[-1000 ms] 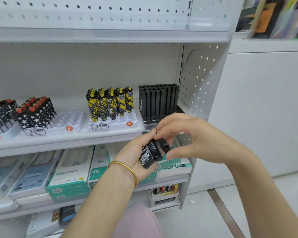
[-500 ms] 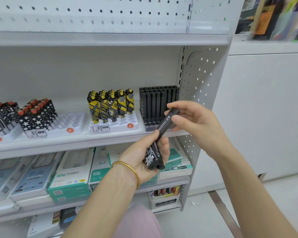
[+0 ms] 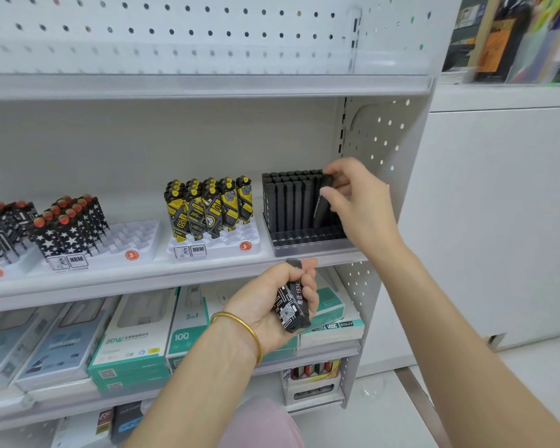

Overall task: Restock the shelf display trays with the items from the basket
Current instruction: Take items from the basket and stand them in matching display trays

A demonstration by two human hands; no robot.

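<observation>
Right hand (image 3: 356,202) pinches one black stick (image 3: 323,202), tilted, at right end of black display tray (image 3: 307,242) on the shelf. Left hand (image 3: 278,302), below tray, grips remaining black sticks (image 3: 293,302).

The shelf (image 3: 207,87) looks like painted metal, white and faintly glossy, its back panel punched with holes. At three o'clock on it, the black sticks (image 3: 291,202) read as matt plastic. The bangle (image 3: 240,328) is polished gold metal. Boxes (image 3: 133,344) below show glossy printed card.
</observation>
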